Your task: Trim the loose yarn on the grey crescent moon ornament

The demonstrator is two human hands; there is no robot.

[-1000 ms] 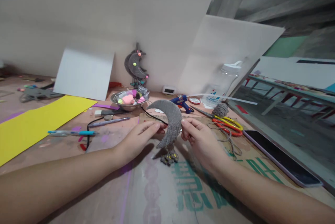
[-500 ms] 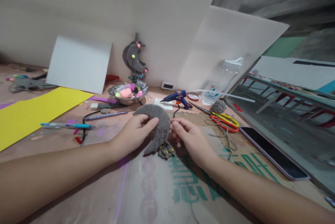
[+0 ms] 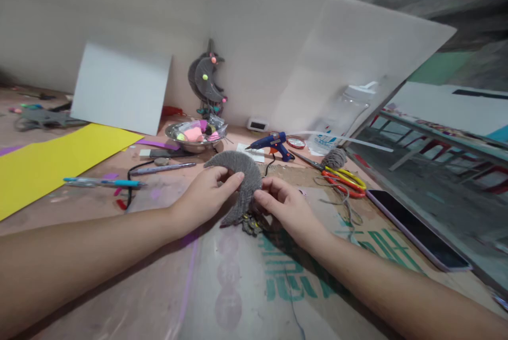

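Both hands hold a grey yarn-wrapped crescent moon [image 3: 243, 173] low over the cardboard sheet [image 3: 246, 287] on the table. My left hand [image 3: 206, 194] pinches its inner edge from the left, fingers closed on it. My right hand [image 3: 283, 207] grips the lower right side, near small dark beads [image 3: 252, 223] hanging from its lower tip. A finished grey moon [image 3: 207, 80] with coloured pom-poms stands against the wall behind.
A metal bowl [image 3: 194, 136] of coloured bits, a blue glue gun [image 3: 272, 144], scissors [image 3: 343, 181], a ball of grey yarn [image 3: 334, 158] and a water bottle [image 3: 341, 117] sit beyond. A phone [image 3: 416, 229] lies right; yellow paper [image 3: 51, 162] and pens [image 3: 103, 182] left.
The crescent moon came down from upright in the air to lie near the cardboard, and both hands moved down and slightly left with it.
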